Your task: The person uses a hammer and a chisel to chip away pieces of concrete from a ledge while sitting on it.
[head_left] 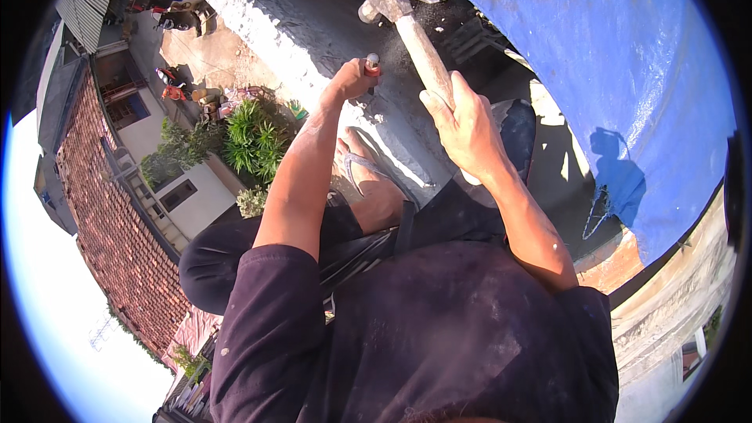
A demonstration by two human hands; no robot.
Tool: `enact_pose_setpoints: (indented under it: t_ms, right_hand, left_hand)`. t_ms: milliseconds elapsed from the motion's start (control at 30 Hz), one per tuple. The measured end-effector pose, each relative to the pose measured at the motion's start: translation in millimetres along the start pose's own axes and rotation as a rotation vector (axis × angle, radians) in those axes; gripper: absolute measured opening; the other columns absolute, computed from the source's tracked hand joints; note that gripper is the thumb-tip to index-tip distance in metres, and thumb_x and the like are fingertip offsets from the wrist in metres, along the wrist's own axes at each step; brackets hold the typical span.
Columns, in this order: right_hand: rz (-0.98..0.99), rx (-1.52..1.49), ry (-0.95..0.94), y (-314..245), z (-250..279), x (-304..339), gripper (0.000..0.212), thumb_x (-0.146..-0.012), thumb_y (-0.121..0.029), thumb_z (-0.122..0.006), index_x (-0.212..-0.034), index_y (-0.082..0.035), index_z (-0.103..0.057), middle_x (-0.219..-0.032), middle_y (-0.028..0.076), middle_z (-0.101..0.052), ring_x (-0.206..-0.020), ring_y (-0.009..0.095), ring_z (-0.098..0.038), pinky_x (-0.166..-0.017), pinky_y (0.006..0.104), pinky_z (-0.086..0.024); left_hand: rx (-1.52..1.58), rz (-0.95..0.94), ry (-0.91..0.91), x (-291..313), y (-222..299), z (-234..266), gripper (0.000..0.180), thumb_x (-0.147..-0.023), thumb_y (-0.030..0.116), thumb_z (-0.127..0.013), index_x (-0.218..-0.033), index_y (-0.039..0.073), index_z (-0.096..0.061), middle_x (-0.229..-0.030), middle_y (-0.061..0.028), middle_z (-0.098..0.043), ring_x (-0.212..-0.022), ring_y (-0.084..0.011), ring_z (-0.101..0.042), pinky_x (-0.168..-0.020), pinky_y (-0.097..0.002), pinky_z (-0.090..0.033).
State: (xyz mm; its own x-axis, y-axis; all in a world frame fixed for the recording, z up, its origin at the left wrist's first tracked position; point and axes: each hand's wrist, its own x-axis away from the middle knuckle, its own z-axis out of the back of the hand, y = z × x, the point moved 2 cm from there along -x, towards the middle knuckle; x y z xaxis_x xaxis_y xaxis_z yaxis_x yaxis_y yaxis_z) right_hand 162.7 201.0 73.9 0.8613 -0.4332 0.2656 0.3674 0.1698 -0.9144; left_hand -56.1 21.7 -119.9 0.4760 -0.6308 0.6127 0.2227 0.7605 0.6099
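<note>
1. While your right hand [468, 127] was wrapped firmly around the wooden handle of a claw hammer [424, 53], its thumb lay along the grip and the butt poked out below the palm.
2. The hammer was raised at the top centre, its metal head tilted up and to the left, the claw pointing right, well apart from your other hand.
3. Your left hand [350, 81] was curled closed around a short tool [373, 59] with a reddish grip and a rounded end facing up; its lower part was mostly hidden, so you could not tell what its tip touched.
4. That tool stood over the rough whitish ledge [266, 31], to the left of the hammer.
5. Your sandalled foot [360, 172] was near the ledge, below your left hand.
6. On the right hung a blue sheet [595, 39] bearing a shadow; leafy plants [254, 141] grew below on the left, near a tiled roof [125, 227].
</note>
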Motion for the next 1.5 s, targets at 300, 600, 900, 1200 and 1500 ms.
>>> enact_pose_setpoints:
  t_ms: [300,600,900,1200,1500]
  right_hand:
    - [-0.090,0.278,-0.058,68,-53,1,0.030,-0.098,-0.023,-0.065,-0.101,0.004,-0.051,-0.073,0.027,-0.067,-0.073,0.051,-0.067,-0.061,0.0510,-0.053]
    - [0.282,-0.433,0.388,-36,17,-12,0.023,-0.101,-0.019,-0.065,-0.102,0.000,-0.052,-0.065,0.012,-0.060,-0.053,0.019,-0.062,-0.051,0.0331,-0.047]
    - [-0.018,-0.435,0.223,11,-3,5,0.029,-0.103,-0.028,-0.063,-0.100,-0.001,-0.054,-0.060,0.006,-0.059,-0.050,0.014,-0.061,-0.048,0.0312,-0.045]
    - [0.099,-0.321,0.201,8,-4,5,0.027,-0.101,-0.025,-0.065,-0.102,0.000,-0.055,-0.062,0.009,-0.057,-0.052,0.018,-0.061,-0.050,0.0336,-0.045]
    - [0.138,-0.321,0.243,9,9,-7,0.028,-0.102,-0.027,-0.064,-0.101,0.000,-0.055,-0.060,0.006,-0.057,-0.052,0.014,-0.060,-0.049,0.0313,-0.045]
  left_hand:
    - [-0.123,-0.024,0.011,-2,14,0,0.025,-0.080,0.022,-0.077,-0.097,0.005,-0.072,-0.086,-0.0153,-0.073,-0.081,-0.0257,-0.071,-0.077,-0.0387,-0.054]
    - [-0.113,-0.056,0.011,-1,2,-7,0.027,-0.080,0.020,-0.077,-0.103,0.006,-0.073,-0.091,-0.0164,-0.074,-0.088,-0.0323,-0.072,-0.081,-0.0400,-0.054]
    - [-0.035,-0.032,-0.026,-1,8,2,0.024,-0.079,0.016,-0.075,-0.101,0.007,-0.073,-0.090,-0.0136,-0.075,-0.087,-0.0244,-0.072,-0.081,-0.0378,-0.055]
    - [-0.077,-0.015,-0.040,1,13,-1,0.028,-0.078,0.020,-0.079,-0.101,0.005,-0.073,-0.090,-0.0124,-0.075,-0.086,-0.0225,-0.072,-0.082,-0.0360,-0.054]
    - [0.094,-0.008,0.069,-1,6,4,0.032,-0.081,0.024,-0.074,-0.105,0.003,-0.070,-0.088,-0.0130,-0.074,-0.086,-0.0238,-0.072,-0.081,-0.0355,-0.054]
